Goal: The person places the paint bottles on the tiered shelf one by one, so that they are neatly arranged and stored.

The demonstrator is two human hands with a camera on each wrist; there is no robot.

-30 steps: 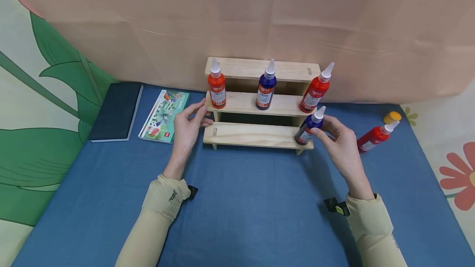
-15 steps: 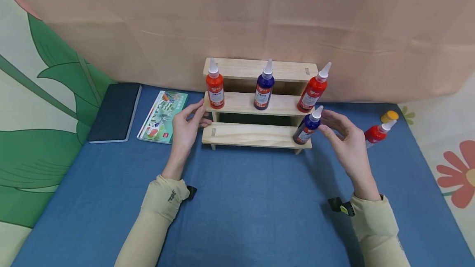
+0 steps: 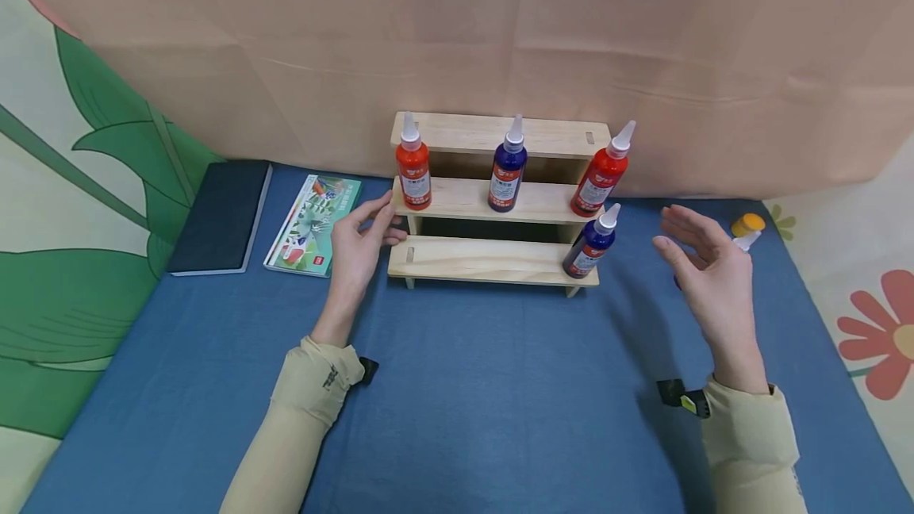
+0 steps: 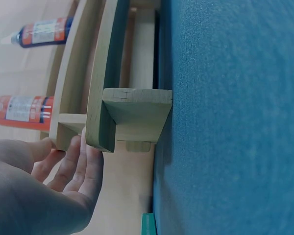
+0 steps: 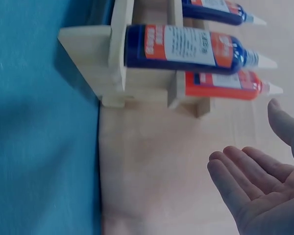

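A three-tier wooden rack (image 3: 493, 258) stands against the backdrop. My left hand (image 3: 360, 248) holds its left end, thumb and fingers at the middle tier in the left wrist view. An orange-red squeeze bottle (image 3: 414, 177), a dark blue squeeze bottle (image 3: 506, 177) and a red squeeze bottle (image 3: 601, 179) stand on the middle tier. Another blue squeeze bottle (image 3: 589, 248) stands at the right end of the lowest tier. My right hand (image 3: 714, 288) hovers to its right, holding nothing, thumb apart from fingers. Behind it, only the white nozzle (image 3: 748, 241) of another bottle shows.
On the left of the blue tabletop (image 3: 493, 403) lie a dark notebook (image 3: 221, 216) and a green illustrated booklet (image 3: 314, 224). A yellow cap (image 3: 748, 224) shows near the right edge. A pinkish backdrop (image 3: 464, 30) rises behind the rack.
My right hand has let go of the blue bottle on the lowest tier and moved right, covering most of the red bottle there. My left hand keeps its place on the rack.
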